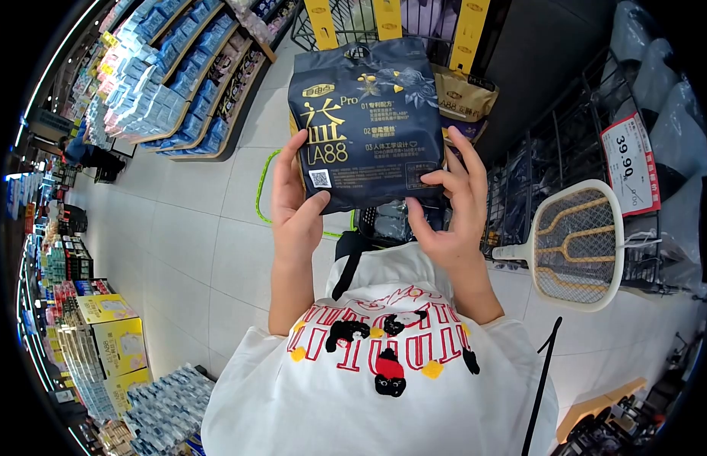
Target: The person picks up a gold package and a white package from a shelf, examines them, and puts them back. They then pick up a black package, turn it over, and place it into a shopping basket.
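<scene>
A dark navy soft pack of sanitary pads (pixel 368 129), printed with gold characters, "Pro", "LA88" and a small QR code, is held up before my chest. My left hand (pixel 294 190) grips its left edge, thumb on the front near the QR code and fingers around the side. On the other side my right hand (pixel 456 201) holds the lower right edge, its thumb at the bottom corner and some fingers spread along the side. Behind the pack on the right, a gold and purple pack (pixel 466 99) shows in part.
A wire rack (pixel 422 17) with yellow strips stands ahead. To the right, a white electric swatter (pixel 577 247) hangs by a price sign (pixel 631 163) on a black wire cage. Stocked shelves (pixel 194 83) line the left. A person (pixel 95 156) is farther off at left.
</scene>
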The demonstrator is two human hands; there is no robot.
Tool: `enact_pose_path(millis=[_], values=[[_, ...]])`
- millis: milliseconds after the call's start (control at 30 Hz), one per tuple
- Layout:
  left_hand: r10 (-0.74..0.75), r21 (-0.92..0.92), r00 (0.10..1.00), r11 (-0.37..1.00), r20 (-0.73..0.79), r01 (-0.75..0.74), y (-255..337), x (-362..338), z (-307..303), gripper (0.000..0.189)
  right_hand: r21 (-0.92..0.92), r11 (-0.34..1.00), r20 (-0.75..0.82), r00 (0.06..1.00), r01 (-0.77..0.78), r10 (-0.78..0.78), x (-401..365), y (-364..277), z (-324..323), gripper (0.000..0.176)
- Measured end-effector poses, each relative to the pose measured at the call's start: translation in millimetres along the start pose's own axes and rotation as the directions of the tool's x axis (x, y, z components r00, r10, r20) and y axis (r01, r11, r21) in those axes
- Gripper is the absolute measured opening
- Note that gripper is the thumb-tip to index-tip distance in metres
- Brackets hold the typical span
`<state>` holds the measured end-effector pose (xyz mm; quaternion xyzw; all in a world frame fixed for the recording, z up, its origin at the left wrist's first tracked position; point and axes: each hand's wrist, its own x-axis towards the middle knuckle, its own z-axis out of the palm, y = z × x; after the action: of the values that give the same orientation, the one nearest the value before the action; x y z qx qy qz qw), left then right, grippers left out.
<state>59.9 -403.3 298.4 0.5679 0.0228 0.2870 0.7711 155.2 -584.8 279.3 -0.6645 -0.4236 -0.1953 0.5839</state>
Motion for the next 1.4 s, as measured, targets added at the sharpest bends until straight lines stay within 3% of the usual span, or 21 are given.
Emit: enact_pose_path(millis=[167, 233, 267, 333, 400, 467, 500, 533, 600, 667, 700, 733, 800, 833, 867, 967, 1067, 1100, 1233, 1367, 1400], values=[[-0.009, 0.002, 1.0, 1.0, -0.026, 0.009, -3.0, 2.3, 3.0, 0.077, 0.097, 0.994, -0.071, 0.996, -0.051, 0.058, -1.8, 1.8, 4.5, 0.03], [0.017, 0.045, 0.998, 0.999, -0.054, -0.015, -12.7, 6.5, 1.4, 0.073, 0.244, 0.963, -0.081, 0.987, -0.118, 0.141, -2.8, 9.2, 6.4, 0.027], [-0.013, 0.046, 0.999, 0.999, -0.053, 0.015, -23.7, 8.4, -4.0, 0.073, 0.272, 0.952, -0.087, 0.981, -0.142, 0.171, -7.6, 26.5, 11.0, 0.036], [-0.019, 0.157, 1.0, 0.987, -0.016, 0.021, -53.8, 11.2, -18.3, 0.07, 0.487, 0.782, -0.061, 0.878, -0.389, 0.475, -14.9, 55.9, 23.7, 0.058], [-0.12, 0.249, 0.993, 0.962, 0.021, 0.111, -87.1, 6.9, -25.4, 0.067, 0.425, 0.697, 0.123, 0.8, -0.577, 0.587, -42.5, 118.3, 30.0, 0.078], [-0.241, 0.327, 0.969, 0.922, 0.059, 0.209, -136.5, -6.2, -42.2, 0.065, 0.455, 0.313, 0.404, 0.507, -0.834, 0.762, -76.9, 159.5, 40.1, 0.086], [-0.3, 0.345, 0.95, 0.903, 0.083, 0.255, -160.0, -16.5, -50.9, 0.065, 0.497, 0.243, 0.452, 0.488, -0.833, 0.747, -107.9, 185.2, 52.4, 0.086], [-0.355, 0.366, 0.929, 0.882, 0.104, 0.296, -184.4, -26.8, -61.6, 0.064, 0.496, 0.009, 0.561, 0.328, -0.869, 0.76, -126.8, 187.1, 52.0, 0.077], [-0.497, 0.382, 0.858, 0.823, 0.127, 0.42, -238.5, -53.7, -94.9, 0.063, 0.452, -0.25, 0.677, 0.147, -0.856, 0.721, -179.0, 205.8, 57.6, 0.048], [-0.628, 0.426, 0.77, 0.732, 0.117, 0.532, -266.7, -79.0, -113.5, 0.063, 0.3, -0.365, 0.713, -0.047, -0.882, 0.699, -227.8, 229.3, 60.3, 0.041], [-0.772, 0.358, 0.622, 0.621, 0.126, 0.698, -297.2, -93.3, -138.6, 0.062, 0.223, -0.339, 0.702, -0.09, -0.914, 0.706, -247.9, 240.6, 62.7, 0.04], [-0.777, 0.353, 0.615, 0.616, 0.13, 0.704, -301.9, -96.2, -145.7, 0.062, 0.141, -0.316, 0.687, -0.137, -0.938, 0.714, -266.4, 250.8, 63.8, 0.04], [-0.918, 0.392, 0.389, 0.388, 0.081, 0.834, -310.0, -109.6, -155.1, 0.06, 0.122, -0.298, 0.689, -0.135, -0.947, 0.712, -285.6, 263.4, 67.7, 0.04], [-0.903, 0.314, 0.418, 0.426, 0.096, 0.848, -307.5, -109.1, -149.8, 0.058, 0.114, -0.278, 0.699, -0.122, -0.954, 0.705, -286.2, 258.4, 71.1, 0.04], [-0.922, 0.284, 0.382, 0.384, 0.062, 0.879, -301.7, -111.6, -148.5, 0.057, 0.152, -0.33, 0.733, -0.118, -0.932, 0.67, -288.6, 253.7, 71.6, 0.042], [-0.853, 0.376, 0.522, 0.489, 0.016, 0.787, -311.2, -125.7, -152.6, 0.053, 0.158, -0.232, 0.649, -0.076, -0.96, 0.757, -269.9, 226.5, 71.2, 0.043], [-0.912, 0.463, 0.41, 0.365, 0.003, 0.808, -312.6, -139.5, -167.8, 0.048, 0.153, -0.396, 0.741, -0.16, -0.905, 0.652, -314.7, 242.2, 79.0, 0.043], [-0.958, 0.401, 0.288, 0.256, -0.02, 0.88, -312.5, -144.6, -175.8, 0.042, 0.026, -0.461, 0.675, -0.325, -0.887, 0.663, -318.7, 243.7, 79.9, 0.043], [-0.956, 0.234, 0.266, 0.289, 0.126, 0.928, -319.8, -158.3, -192.9, 0.044, 0.132, -0.436, 0.675, -0.241, -0.89, 0.697, -323.8, 232.5, 63.7, 0.049], [-0.976, 0.175, 0.205, 0.214, 0.066, 0.961, -316.2, -144.5, -176.6, 0.045, 0.115, -0.492, 0.645, -0.312, -0.863, 0.697, -308.6, 217.8, 51.3, 0.054], [-0.978, 0.195, 0.205, 0.206, 0.027, 0.959, -316.5, -140.0, -168.8, 0.049, 0.195, -0.446, 0.609, -0.248, -0.874, 0.753, -310.6, 217.2, 52.4, 0.056]])
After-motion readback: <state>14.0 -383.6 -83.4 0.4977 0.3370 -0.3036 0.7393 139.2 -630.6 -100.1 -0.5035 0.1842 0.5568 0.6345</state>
